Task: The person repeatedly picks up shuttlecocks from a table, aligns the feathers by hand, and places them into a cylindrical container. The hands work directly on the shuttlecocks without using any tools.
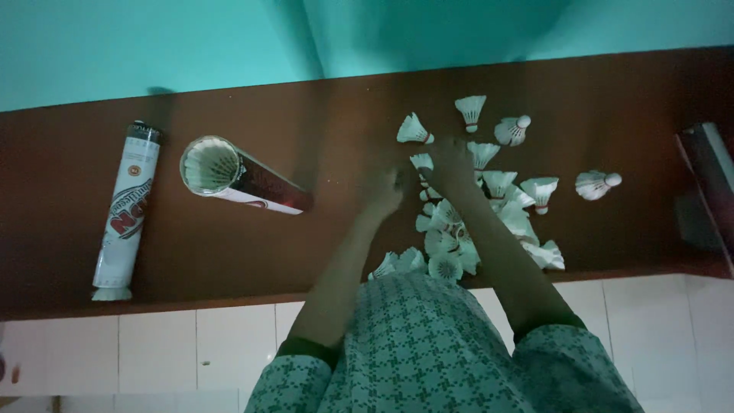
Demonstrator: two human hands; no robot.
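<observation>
A pile of white feather shuttlecocks lies on a dark brown wooden shelf. My right hand rests on the far side of the pile, its fingers curled over one shuttlecock. Just left of the pile, my left hand sits on the wood with its fingers curled; the dim light hides whether it holds anything. Single shuttlecocks lie apart at the back and to the right.
An open tube lies on its side at the left with shuttlecocks stacked inside. Further left lies a capped white tube. A dark object sits at the right edge. A teal wall is behind and white tiles are below.
</observation>
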